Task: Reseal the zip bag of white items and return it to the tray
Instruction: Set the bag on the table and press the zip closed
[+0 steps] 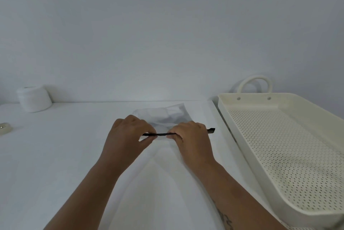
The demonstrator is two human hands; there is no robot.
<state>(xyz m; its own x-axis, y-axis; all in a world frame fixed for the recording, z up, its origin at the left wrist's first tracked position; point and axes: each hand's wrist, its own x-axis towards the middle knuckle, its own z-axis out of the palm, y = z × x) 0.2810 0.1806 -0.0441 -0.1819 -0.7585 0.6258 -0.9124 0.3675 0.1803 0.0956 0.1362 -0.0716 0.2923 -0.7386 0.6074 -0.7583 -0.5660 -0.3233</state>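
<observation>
A clear zip bag [167, 116] with white contents lies on the white table, its black zip strip [162, 134] facing me. My left hand [128, 133] pinches the strip near its left end. My right hand [189, 136] pinches it further right, and the strip's right end pokes out past that hand. Both hands hide part of the bag's mouth. The cream perforated tray [247, 133] stands to the right of the bag with nothing visible inside it.
A white spool of thread [34, 98] stands at the back left near the wall. A small roll of tape [4, 128] sits at the left edge. The tray has a looped handle [254, 81] at its far end.
</observation>
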